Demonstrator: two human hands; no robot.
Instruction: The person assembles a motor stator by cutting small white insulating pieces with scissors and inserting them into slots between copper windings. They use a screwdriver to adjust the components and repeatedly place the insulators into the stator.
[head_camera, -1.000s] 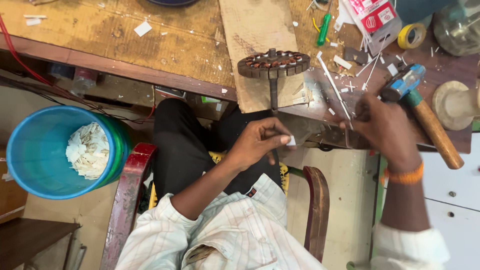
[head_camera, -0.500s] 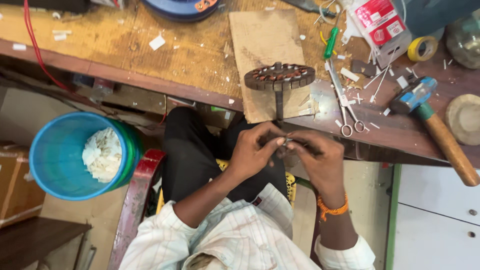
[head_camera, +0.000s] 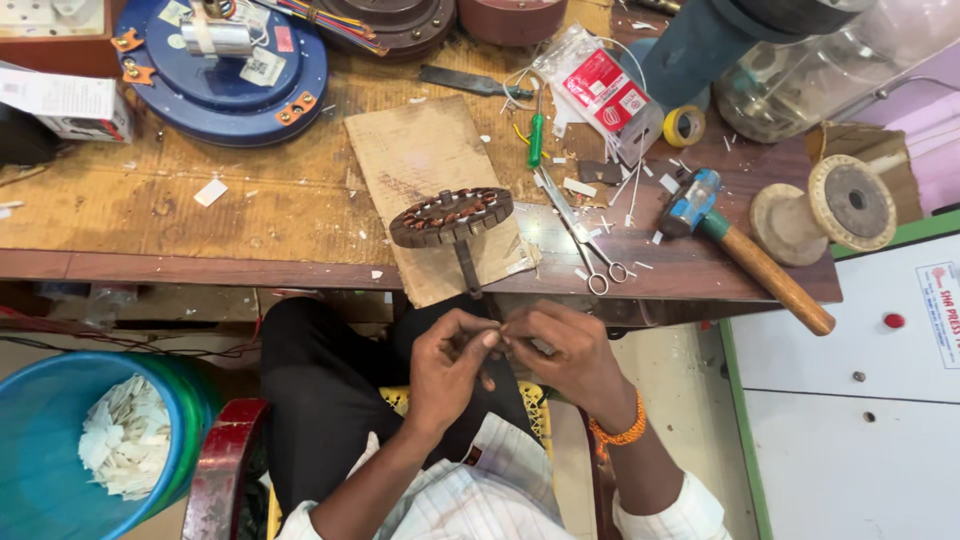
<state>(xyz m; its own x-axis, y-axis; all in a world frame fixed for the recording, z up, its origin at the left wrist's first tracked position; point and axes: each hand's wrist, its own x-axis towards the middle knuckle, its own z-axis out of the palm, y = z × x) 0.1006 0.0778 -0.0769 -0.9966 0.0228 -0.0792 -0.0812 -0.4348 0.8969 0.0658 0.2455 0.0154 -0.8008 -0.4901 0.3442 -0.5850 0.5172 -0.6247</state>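
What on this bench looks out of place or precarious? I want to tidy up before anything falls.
The hammer lies with its wooden handle end past the table edge. Small white scraps are scattered around the scissors.

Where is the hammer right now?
In the head view, the hammer lies on the right side of the table, its wooden handle pointing toward the near edge. It sits between the scissors and the empty wooden spool.
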